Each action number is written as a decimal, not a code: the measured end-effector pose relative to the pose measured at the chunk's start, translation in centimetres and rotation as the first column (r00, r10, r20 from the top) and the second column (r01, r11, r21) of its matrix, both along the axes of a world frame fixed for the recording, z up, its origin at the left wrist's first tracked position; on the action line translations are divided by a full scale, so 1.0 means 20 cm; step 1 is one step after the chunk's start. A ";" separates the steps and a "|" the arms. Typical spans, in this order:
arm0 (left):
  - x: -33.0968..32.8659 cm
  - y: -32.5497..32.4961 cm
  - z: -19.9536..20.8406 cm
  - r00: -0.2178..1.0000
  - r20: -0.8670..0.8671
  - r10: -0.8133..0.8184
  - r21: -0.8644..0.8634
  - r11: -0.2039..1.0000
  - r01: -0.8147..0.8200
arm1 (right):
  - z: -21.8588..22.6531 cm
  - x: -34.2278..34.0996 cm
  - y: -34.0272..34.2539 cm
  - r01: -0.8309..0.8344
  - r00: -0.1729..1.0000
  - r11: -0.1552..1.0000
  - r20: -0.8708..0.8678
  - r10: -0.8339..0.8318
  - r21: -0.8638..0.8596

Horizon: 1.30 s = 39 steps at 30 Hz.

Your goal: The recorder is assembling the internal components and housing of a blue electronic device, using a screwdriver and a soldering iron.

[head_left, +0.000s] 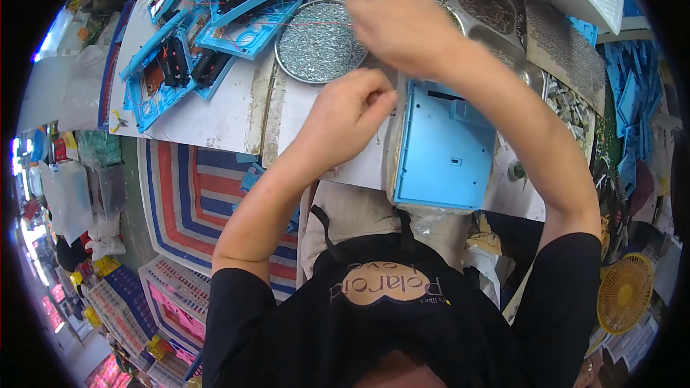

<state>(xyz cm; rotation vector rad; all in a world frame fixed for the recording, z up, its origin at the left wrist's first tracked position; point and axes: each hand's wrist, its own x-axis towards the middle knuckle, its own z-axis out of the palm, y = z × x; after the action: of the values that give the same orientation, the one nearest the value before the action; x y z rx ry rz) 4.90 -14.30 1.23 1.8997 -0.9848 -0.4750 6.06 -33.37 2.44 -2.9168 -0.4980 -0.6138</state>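
Left hand (351,113) is curling, fingers narrowly bent, just beside round tray (305,80) of small metal pieces (320,43). Right hand (402,25) is bending inward by tray's right edge; can't tell what either's holding. Blue panel (445,151) is lying on surface (363,167), nearer body.

This looks like a small assembly workshop. On the white worktop (230,118) lie light-blue plastic housings (259,7) fitted with black parts and thin red wires, piled together. Beside them, a round metal dish (288,72) brims with tiny silvery metal pieces (321,42), and silver steel trays (514,47) hold more small parts. A flat, light-blue plastic panel (445,162) lies at the front edge. More blue plastic pieces (631,93) hang or stack at the right, above a round yellow fan (624,293).
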 end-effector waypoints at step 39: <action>0.34 0.11 -0.12 0.810 0.521 0.268 0.111 0.920 -0.376 | -0.04 0.23 0.18 -0.172 0.954 0.942 -0.285 0.087 -0.287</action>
<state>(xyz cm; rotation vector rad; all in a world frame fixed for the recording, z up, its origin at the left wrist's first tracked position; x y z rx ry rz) 11.72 -12.03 -1.21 2.3964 -0.9204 0.1378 10.71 -29.81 1.71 -3.1504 -0.8091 -0.1229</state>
